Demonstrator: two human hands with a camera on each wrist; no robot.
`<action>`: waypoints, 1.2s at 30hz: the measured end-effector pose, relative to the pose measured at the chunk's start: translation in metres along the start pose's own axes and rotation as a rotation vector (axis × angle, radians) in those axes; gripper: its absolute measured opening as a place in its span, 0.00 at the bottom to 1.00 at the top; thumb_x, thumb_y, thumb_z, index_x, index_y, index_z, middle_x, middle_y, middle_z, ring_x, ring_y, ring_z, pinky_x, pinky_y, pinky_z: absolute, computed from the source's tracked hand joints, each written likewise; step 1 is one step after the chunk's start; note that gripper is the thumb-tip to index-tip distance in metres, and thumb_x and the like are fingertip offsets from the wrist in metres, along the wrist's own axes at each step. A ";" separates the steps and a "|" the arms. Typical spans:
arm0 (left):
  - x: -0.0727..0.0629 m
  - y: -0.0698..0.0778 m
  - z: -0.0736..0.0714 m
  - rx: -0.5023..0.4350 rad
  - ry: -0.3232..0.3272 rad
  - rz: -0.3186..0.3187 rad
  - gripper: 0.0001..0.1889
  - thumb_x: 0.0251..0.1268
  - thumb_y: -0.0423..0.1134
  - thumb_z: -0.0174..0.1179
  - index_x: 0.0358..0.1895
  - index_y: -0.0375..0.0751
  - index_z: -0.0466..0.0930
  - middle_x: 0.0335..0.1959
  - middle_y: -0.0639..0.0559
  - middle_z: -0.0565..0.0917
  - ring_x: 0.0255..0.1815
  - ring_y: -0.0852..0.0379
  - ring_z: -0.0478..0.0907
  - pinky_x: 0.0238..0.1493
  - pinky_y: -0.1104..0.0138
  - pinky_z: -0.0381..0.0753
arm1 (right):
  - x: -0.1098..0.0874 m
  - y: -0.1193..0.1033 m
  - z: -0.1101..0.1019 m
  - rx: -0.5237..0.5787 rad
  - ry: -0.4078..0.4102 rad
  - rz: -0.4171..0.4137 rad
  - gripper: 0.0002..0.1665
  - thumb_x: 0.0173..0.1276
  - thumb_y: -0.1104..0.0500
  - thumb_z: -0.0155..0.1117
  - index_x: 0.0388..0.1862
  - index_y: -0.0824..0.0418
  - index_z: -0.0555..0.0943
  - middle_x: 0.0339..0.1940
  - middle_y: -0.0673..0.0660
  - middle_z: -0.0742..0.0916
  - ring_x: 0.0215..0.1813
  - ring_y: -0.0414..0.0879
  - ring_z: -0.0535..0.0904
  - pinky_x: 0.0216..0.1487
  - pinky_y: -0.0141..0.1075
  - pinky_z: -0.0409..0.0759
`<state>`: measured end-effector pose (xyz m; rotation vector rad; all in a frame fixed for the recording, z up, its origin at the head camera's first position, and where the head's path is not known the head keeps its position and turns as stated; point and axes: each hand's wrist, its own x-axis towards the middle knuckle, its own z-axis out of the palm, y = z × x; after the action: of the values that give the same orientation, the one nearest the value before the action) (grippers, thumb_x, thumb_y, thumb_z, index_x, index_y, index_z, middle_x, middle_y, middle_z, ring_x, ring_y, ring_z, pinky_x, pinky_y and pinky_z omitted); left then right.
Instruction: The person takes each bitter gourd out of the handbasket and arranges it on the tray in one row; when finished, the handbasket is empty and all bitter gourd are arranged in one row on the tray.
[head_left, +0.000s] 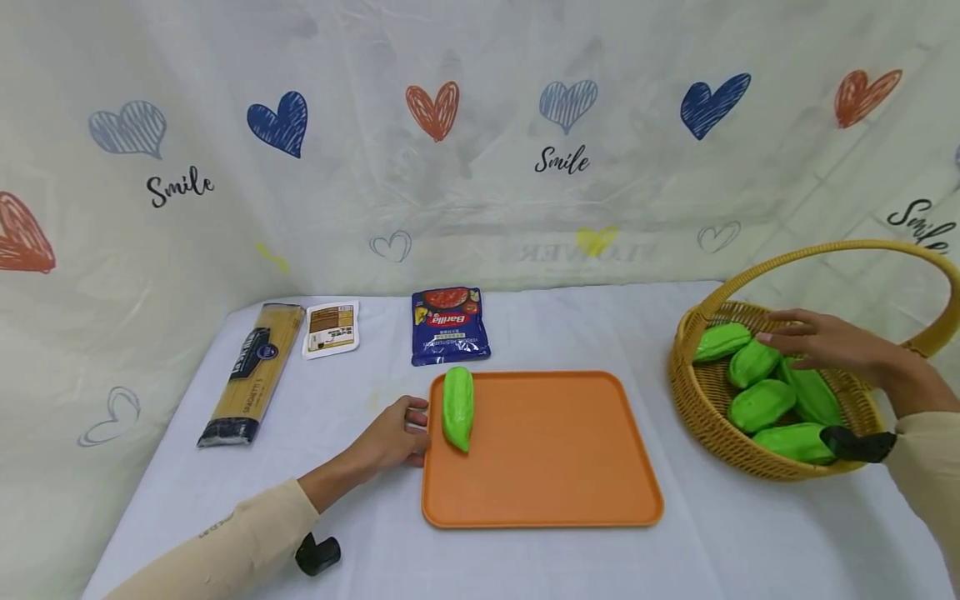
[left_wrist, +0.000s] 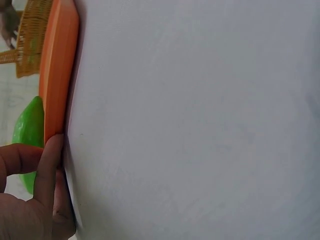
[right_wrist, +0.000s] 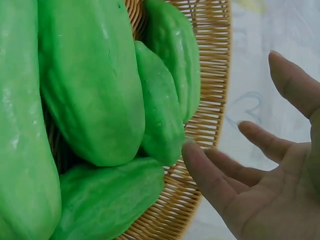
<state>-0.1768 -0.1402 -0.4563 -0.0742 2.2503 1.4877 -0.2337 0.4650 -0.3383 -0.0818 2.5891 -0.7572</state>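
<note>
At the left edge of an orange tray [head_left: 555, 458], my left hand [head_left: 393, 433] holds the rim between thumb and fingers; the left wrist view shows the fingertips against the outer side of the tray [left_wrist: 62, 65]. A glossy green bitter melon [head_left: 458, 408] lies lengthwise near the tray's left side, its pointed end toward me. My right hand [head_left: 843, 346] is over the wicker basket [head_left: 693, 408], fingers spread and holding nothing. Several more bitter melons [head_left: 761, 406] fill the basket. In the right wrist view, one fingertip of the right hand [right_wrist: 265, 185] overlaps a small bitter melon [right_wrist: 160, 105].
A spaghetti pack [head_left: 251, 375] lies at the left, beside a small white-and-brown sachet [head_left: 332, 329]. A blue sauce pouch [head_left: 450, 327] lies behind the tray. The basket's tall handle [head_left: 847, 246] arches over it. A printed cloth backdrop [head_left: 480, 192] stands behind the table.
</note>
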 end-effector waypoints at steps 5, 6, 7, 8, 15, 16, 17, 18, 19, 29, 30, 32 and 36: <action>0.001 0.001 0.000 -0.004 -0.002 -0.001 0.32 0.57 0.29 0.63 0.68 0.35 0.66 0.54 0.41 0.76 0.48 0.51 0.82 0.36 0.62 0.90 | 0.006 0.007 -0.003 0.006 -0.007 0.024 0.52 0.80 0.40 0.42 0.77 0.78 0.35 0.70 0.89 0.55 0.68 0.81 0.65 0.58 0.63 0.80; 0.001 0.001 0.000 -0.006 -0.002 -0.001 0.32 0.57 0.29 0.63 0.68 0.35 0.66 0.54 0.41 0.76 0.48 0.51 0.81 0.36 0.62 0.90 | 0.007 0.008 -0.004 0.010 -0.011 0.030 0.53 0.80 0.39 0.42 0.77 0.78 0.34 0.70 0.89 0.55 0.68 0.81 0.65 0.59 0.63 0.79; 0.001 0.001 -0.001 -0.008 -0.001 -0.002 0.32 0.57 0.29 0.63 0.68 0.35 0.66 0.54 0.41 0.76 0.48 0.51 0.81 0.36 0.62 0.90 | 0.008 0.009 -0.004 0.014 -0.018 0.037 0.53 0.80 0.39 0.42 0.77 0.79 0.34 0.70 0.89 0.54 0.68 0.80 0.65 0.60 0.64 0.78; 0.001 0.001 -0.001 -0.009 0.001 -0.003 0.32 0.57 0.29 0.63 0.68 0.35 0.66 0.54 0.41 0.76 0.48 0.51 0.81 0.36 0.62 0.90 | 0.009 0.010 -0.004 0.019 -0.026 0.043 0.54 0.80 0.39 0.42 0.77 0.79 0.33 0.71 0.89 0.54 0.68 0.80 0.65 0.60 0.65 0.78; 0.000 -0.001 -0.001 -0.017 -0.007 0.006 0.32 0.56 0.28 0.63 0.67 0.34 0.66 0.54 0.40 0.76 0.47 0.51 0.81 0.36 0.61 0.90 | 0.015 0.017 0.003 0.063 -0.028 0.043 0.55 0.80 0.41 0.44 0.75 0.83 0.33 0.70 0.90 0.50 0.69 0.81 0.63 0.63 0.63 0.77; 0.000 -0.002 -0.001 -0.017 -0.008 0.003 0.32 0.56 0.28 0.63 0.67 0.34 0.66 0.54 0.41 0.76 0.47 0.51 0.81 0.36 0.61 0.90 | 0.015 0.018 0.004 0.063 -0.025 0.037 0.54 0.80 0.41 0.44 0.75 0.83 0.33 0.70 0.90 0.50 0.69 0.81 0.62 0.62 0.62 0.78; 0.000 -0.003 -0.001 -0.014 -0.007 0.003 0.32 0.56 0.28 0.63 0.67 0.34 0.66 0.54 0.41 0.76 0.47 0.51 0.81 0.36 0.62 0.90 | 0.016 0.019 0.005 0.061 -0.021 0.032 0.54 0.80 0.42 0.45 0.75 0.83 0.34 0.70 0.90 0.50 0.68 0.82 0.62 0.62 0.62 0.78; 0.000 -0.003 -0.001 -0.013 -0.005 0.001 0.32 0.56 0.28 0.63 0.67 0.34 0.66 0.54 0.41 0.76 0.47 0.51 0.81 0.36 0.62 0.90 | 0.017 0.019 0.005 0.061 -0.022 0.028 0.54 0.81 0.42 0.45 0.75 0.83 0.34 0.70 0.90 0.50 0.68 0.82 0.62 0.62 0.62 0.78; -0.001 -0.004 -0.001 -0.011 -0.002 0.001 0.32 0.56 0.28 0.63 0.67 0.34 0.67 0.54 0.41 0.76 0.47 0.51 0.81 0.36 0.62 0.90 | 0.018 0.020 0.006 0.063 -0.021 0.027 0.53 0.80 0.42 0.45 0.75 0.83 0.35 0.70 0.89 0.50 0.69 0.82 0.62 0.62 0.61 0.79; 0.001 -0.003 -0.001 -0.037 0.004 0.017 0.32 0.56 0.27 0.61 0.67 0.33 0.66 0.53 0.40 0.75 0.47 0.50 0.81 0.35 0.61 0.90 | 0.027 0.023 0.011 0.063 0.022 0.006 0.53 0.79 0.47 0.52 0.75 0.84 0.39 0.70 0.90 0.54 0.67 0.79 0.66 0.57 0.54 0.84; 0.001 -0.003 -0.001 -0.038 0.004 0.017 0.32 0.56 0.27 0.61 0.67 0.33 0.66 0.53 0.40 0.75 0.46 0.50 0.81 0.35 0.61 0.90 | 0.029 0.023 0.012 0.053 0.030 0.011 0.53 0.78 0.46 0.54 0.75 0.84 0.39 0.69 0.90 0.54 0.67 0.80 0.66 0.56 0.54 0.84; 0.001 -0.003 0.000 -0.039 0.005 0.014 0.32 0.55 0.27 0.62 0.67 0.33 0.66 0.53 0.40 0.75 0.46 0.50 0.81 0.35 0.61 0.90 | 0.032 0.023 0.013 0.040 0.047 0.013 0.54 0.77 0.47 0.56 0.74 0.85 0.40 0.68 0.92 0.55 0.66 0.81 0.66 0.56 0.55 0.84; -0.001 -0.002 0.000 -0.031 0.000 0.011 0.32 0.56 0.26 0.62 0.67 0.33 0.66 0.53 0.40 0.75 0.46 0.50 0.81 0.35 0.61 0.90 | 0.036 0.022 0.016 0.027 0.047 0.019 0.59 0.74 0.47 0.60 0.74 0.84 0.37 0.68 0.92 0.53 0.67 0.84 0.59 0.60 0.64 0.78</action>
<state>-0.1753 -0.1416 -0.4571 -0.0711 2.2317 1.5286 -0.2580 0.4693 -0.3765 -0.0321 2.6195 -0.7960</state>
